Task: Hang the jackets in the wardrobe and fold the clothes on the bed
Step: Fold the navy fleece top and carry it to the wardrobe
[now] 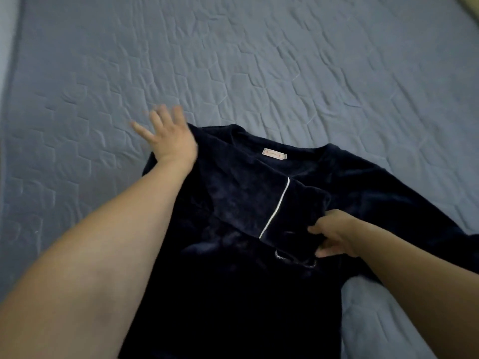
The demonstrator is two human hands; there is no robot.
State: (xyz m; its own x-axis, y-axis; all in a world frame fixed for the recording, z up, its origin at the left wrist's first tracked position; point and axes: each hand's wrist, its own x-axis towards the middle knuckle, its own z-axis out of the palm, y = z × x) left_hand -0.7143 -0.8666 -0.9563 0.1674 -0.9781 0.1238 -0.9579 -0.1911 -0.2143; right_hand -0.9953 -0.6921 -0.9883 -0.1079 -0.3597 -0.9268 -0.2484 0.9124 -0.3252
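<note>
On the blue quilted bed [259,60], left hand [166,136] spread flat at ten o'clock, right hand [334,235] pinching the navy fleece top [233,281]: smooth outward before folding

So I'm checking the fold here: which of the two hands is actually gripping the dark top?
The right hand: its fingers pinch a fold of the navy top near the white piping. The left hand is spread flat, fingers straight, at the top's shoulder edge.

Plush, matt dark-navy fleece garment [233,294] with glossy white piping [275,208] on quilted, matt grey-blue bedcover [259,60]
</note>
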